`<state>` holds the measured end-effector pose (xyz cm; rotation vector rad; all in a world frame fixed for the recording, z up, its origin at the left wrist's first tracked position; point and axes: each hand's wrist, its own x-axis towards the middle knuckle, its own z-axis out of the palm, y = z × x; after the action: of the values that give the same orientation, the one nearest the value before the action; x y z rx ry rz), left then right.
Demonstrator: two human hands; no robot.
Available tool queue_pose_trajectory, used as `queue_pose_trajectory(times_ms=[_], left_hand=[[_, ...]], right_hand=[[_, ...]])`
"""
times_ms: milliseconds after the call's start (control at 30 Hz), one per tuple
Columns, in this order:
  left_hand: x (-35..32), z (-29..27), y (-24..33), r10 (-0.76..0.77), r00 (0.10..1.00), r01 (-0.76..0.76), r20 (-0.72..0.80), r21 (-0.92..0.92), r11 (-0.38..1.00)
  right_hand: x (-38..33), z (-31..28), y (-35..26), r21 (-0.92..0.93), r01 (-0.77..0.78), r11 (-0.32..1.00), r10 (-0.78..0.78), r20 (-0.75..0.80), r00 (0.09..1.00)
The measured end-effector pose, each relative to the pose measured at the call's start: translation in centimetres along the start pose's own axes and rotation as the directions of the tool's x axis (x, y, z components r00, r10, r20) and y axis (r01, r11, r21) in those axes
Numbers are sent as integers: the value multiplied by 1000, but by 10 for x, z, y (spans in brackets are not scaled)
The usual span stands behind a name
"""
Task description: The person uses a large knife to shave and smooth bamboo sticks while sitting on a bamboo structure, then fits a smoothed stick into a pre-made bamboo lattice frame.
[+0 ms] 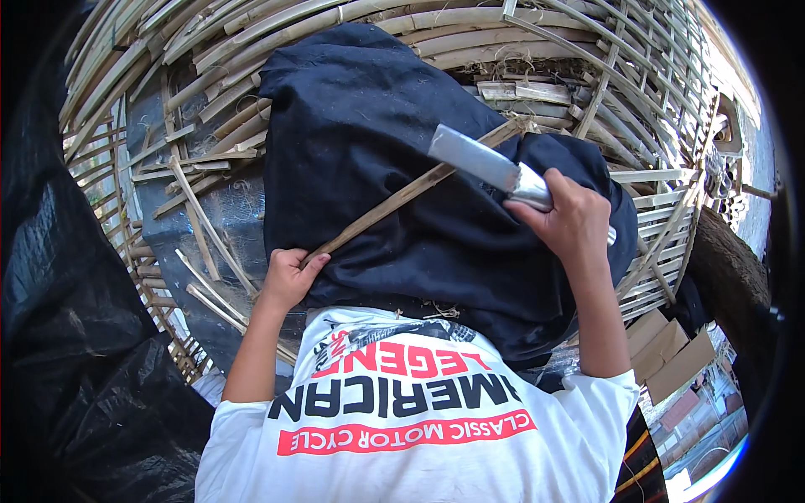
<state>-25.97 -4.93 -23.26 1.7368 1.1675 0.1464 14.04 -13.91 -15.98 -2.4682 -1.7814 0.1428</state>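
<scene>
My left hand [293,275] is closed round the near end of a long, flat bamboo strip [392,202]. The strip slants up and to the right across a black cloth [360,126] spread over my lap, and its frayed far end lies beyond the blade. In my right hand [572,213] is a knife [476,158] with a broad, square-ended blade and a silvery wrapped handle. Its blade points up and left, over the strip; whether the two touch I cannot tell. My fingers hide part of the handle.
Split bamboo pieces [503,38] are heaped beyond the cloth. Loose strips [205,210] lie to the left on a dark sheet. Black plastic [75,335] hangs at the far left. At the right are a bamboo lattice [658,226], a thick log [728,256] and a cardboard box [671,356].
</scene>
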Motion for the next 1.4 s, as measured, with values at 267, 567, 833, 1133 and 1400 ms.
queue_pose_trajectory(times_ms=[267, 567, 833, 1133, 1400], left_hand=[[0, 3, 0, 9, 1000, -8, -28, 27, 1000], [-7, -1, 25, 15, 991, 9, -131, 181, 983], [-20, 22, 22, 113, 967, -19, -230, 377, 926], [-16, 29, 10, 232, 942, -98, -242, 464, 880], [-15, 30, 4, 233, 938, -92, -258, 462, 882]], right_hand=[[-11, -9, 24, -6, -222, 975, 222, -25, 975], [-35, -16, 8, 840, -405, 360, 373, 268, 888], [-30, 3, -34, 567, -136, 813, 79, 125, 989], [-20, 8, -28, 317, -49, 947, 39, 38, 998], [-9, 11, -17, 223, -12, 975, 13, -3, 1000]])
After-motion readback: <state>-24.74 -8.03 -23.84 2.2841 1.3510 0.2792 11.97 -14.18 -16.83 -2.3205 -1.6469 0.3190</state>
